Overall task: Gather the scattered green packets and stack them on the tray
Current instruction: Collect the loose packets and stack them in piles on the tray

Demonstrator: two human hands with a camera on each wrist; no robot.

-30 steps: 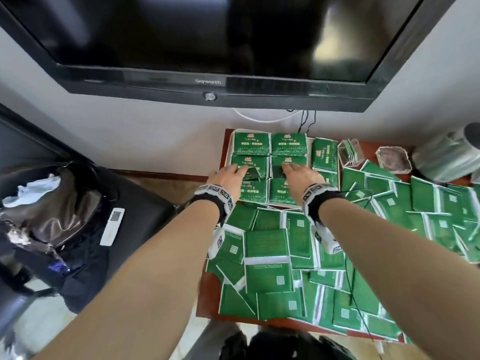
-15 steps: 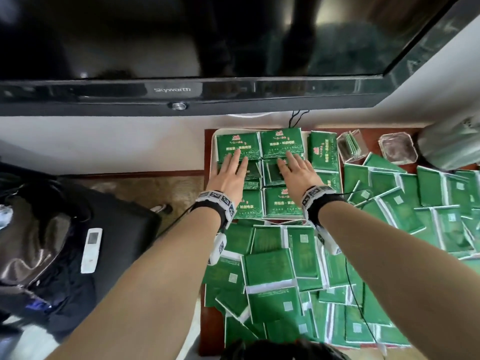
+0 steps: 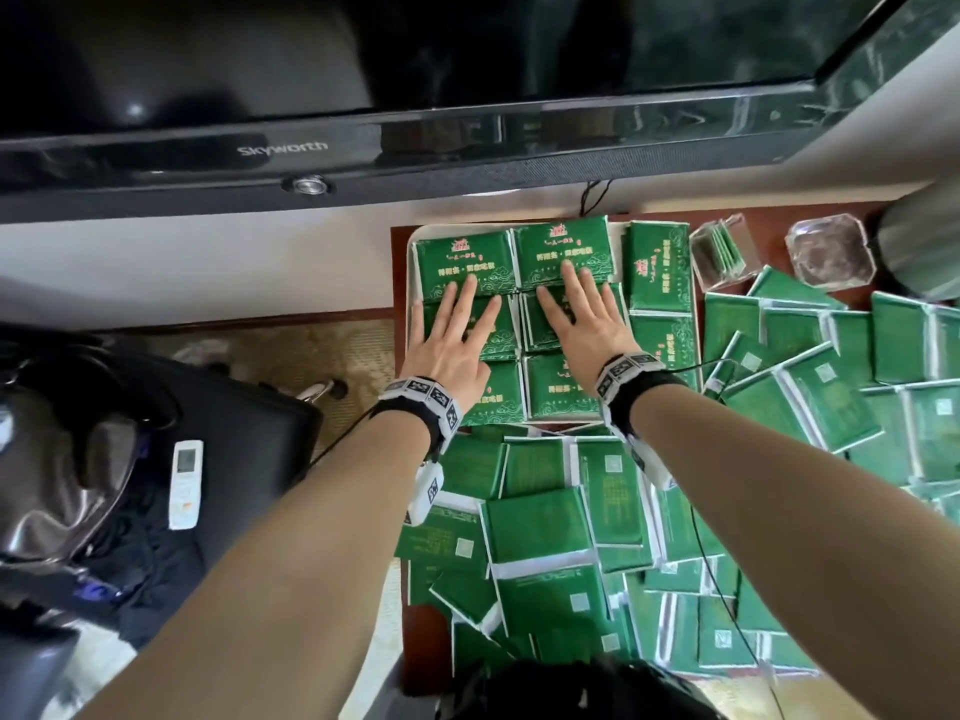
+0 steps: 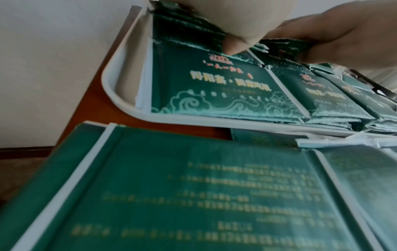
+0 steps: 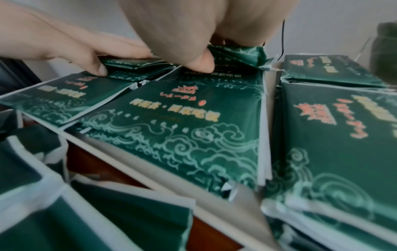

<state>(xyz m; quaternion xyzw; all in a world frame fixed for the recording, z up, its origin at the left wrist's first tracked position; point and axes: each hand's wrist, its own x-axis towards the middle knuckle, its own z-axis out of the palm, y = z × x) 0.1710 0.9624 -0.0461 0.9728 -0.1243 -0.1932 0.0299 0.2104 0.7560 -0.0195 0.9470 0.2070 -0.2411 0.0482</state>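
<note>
Left of the left grip: black upholstered chair (image 3: 249,428) with a slim white remote control (image 3: 186,484) lying on it.

Left hand (image 3: 451,341): fingers straight and spread, palm down, pressing flat on the middle-left stack of glossy green rectangular packets (image 3: 470,262) in the white rounded-corner plastic tray (image 4: 120,74). Nothing pinched or enclosed; the grip is fully open. Left wrist view: thumb tip (image 4: 233,45) touching the near packet's top face.

Right hand (image 3: 584,324): just beside the left, same posture, fingers extended over the middle-right stack, fingertips reaching onto the far-right packet. Grip open, holding nothing. Right wrist view: thumb (image 5: 199,65) pressed down on the packet surface.

Tray contents: packets stacked face-up in a grid, two columns under the hands, a third column just right of the right hand.

Toward the wrists from both grips: loose green packets with white edge strips (image 3: 540,527), overlapping on the reddish-brown wooden tabletop (image 3: 397,283), mostly printed-back side up. More spread well to the right of the right grip (image 3: 810,397).

Beyond the right grip, far right: two clear glass dishes (image 3: 826,254).

Above both hands: black flat-screen television (image 3: 363,96).
</note>
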